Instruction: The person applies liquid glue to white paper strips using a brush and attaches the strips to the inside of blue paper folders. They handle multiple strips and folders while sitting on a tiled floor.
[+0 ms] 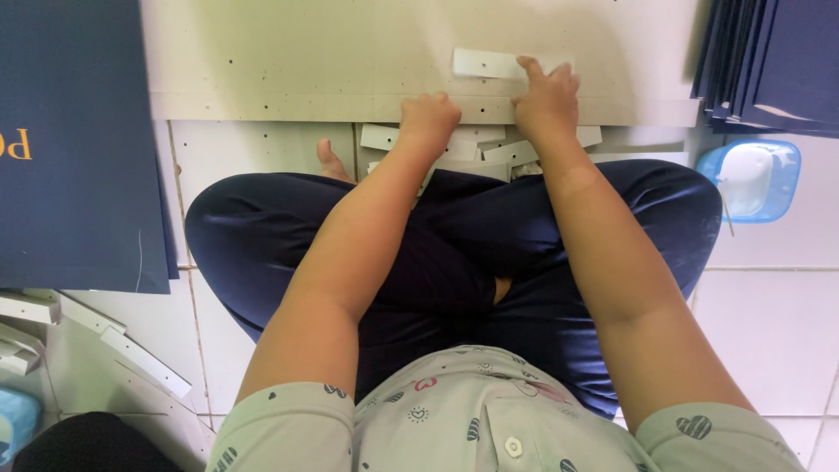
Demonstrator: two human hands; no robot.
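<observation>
Two bare hands reached forward over the person's crossed legs to the near edge of a large grey board (306, 61) that lay flat on the tiled floor (778, 323). The left hand (428, 118) was closed into a loose fist, knuckles pressing down on the board's near edge, with nothing visibly held inside it. The right hand (546, 100) rested palm down with its fingers stretched out, the fingertips touching a white card strip (489, 63) that lay flat on the board just beyond the near edge, a little right of the board's middle. Several more white strips (476, 144) sat in a loose pile on the floor just below the board's near edge, between the two wrists and the knees. A stack of dark blue covers (769, 61) stood at the board's right end, and a large dark blue cover (74, 140) lay past its left end. A light blue dish (752, 179) sat on the floor near the right knee, below the blue stack. Longer white strips (114, 336) lay on the floor at the lower left.
</observation>
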